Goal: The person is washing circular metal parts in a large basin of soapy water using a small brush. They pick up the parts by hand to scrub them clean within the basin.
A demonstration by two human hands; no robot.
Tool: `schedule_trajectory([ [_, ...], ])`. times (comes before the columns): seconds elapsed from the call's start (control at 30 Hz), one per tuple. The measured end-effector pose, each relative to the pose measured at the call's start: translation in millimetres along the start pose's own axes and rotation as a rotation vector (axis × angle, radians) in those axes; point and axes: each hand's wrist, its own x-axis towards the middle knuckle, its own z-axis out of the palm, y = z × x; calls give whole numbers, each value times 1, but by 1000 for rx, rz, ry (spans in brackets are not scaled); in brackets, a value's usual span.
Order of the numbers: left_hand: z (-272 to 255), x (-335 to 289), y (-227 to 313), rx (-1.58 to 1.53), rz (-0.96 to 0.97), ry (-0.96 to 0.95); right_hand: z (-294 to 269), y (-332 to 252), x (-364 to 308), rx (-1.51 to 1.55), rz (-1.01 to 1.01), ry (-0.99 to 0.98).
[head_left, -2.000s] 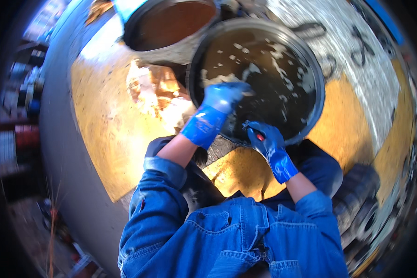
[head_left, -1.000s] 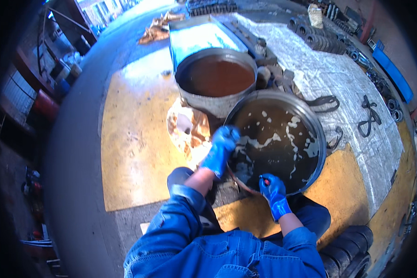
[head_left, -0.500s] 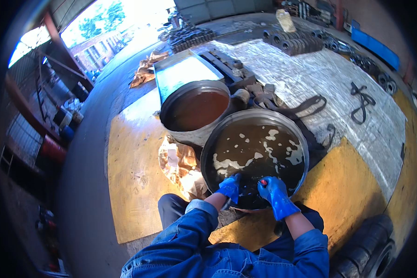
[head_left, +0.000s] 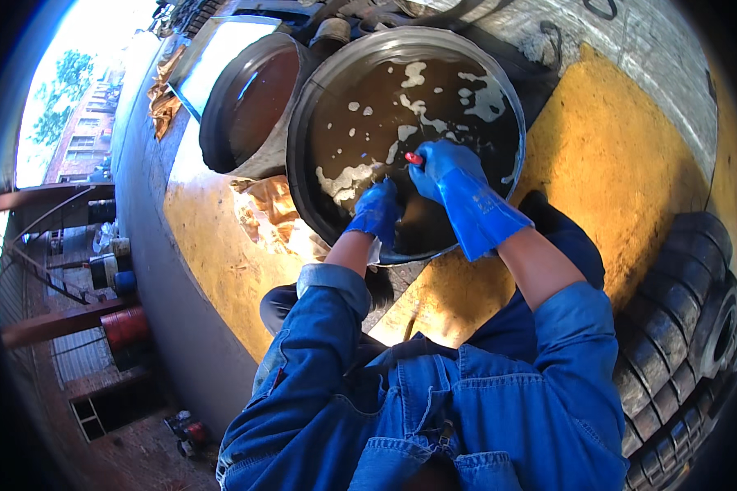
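A wide round tub [head_left: 303, 184] of dark brown liquid with pale foam stands in front of me. My right hand [head_left: 454, 168], in a blue rubber glove, is closed round a tool with a red handle [head_left: 414, 158] over the liquid. The tool's working end cannot be made out. My left hand [head_left: 377, 209], gloved the same way, reaches over the near rim. Its fingers are curled at the liquid's surface, and whatever they hold is hidden.
A second tub [head_left: 274, 155] with reddish-brown liquid stands against the first, at the left. Crumpled brown paper [head_left: 266, 209] lies beside them on yellow sheeting [head_left: 213, 237]. Stacked black rings [head_left: 671, 303] sit at the right. Red drums [head_left: 127, 327] stand far left.
The view has tipped downward, so the tubs sit higher in the picture. My right hand has moved farther over the liquid, and more of the red handle shows.
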Motion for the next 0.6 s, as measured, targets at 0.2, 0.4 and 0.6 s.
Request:
schedule_trajectory([
  [0.2, 47, 32, -50, -108, 115, -48, -2, -5, 0, -23, 17, -90],
  [0.4, 84, 22, -179, -528, -154, 112, -4, -49, -12, -4, -167, -118],
  [0.6, 11, 4, -19, 158, 68, -148, 14, 10, 3, -30, -74, -59],
])
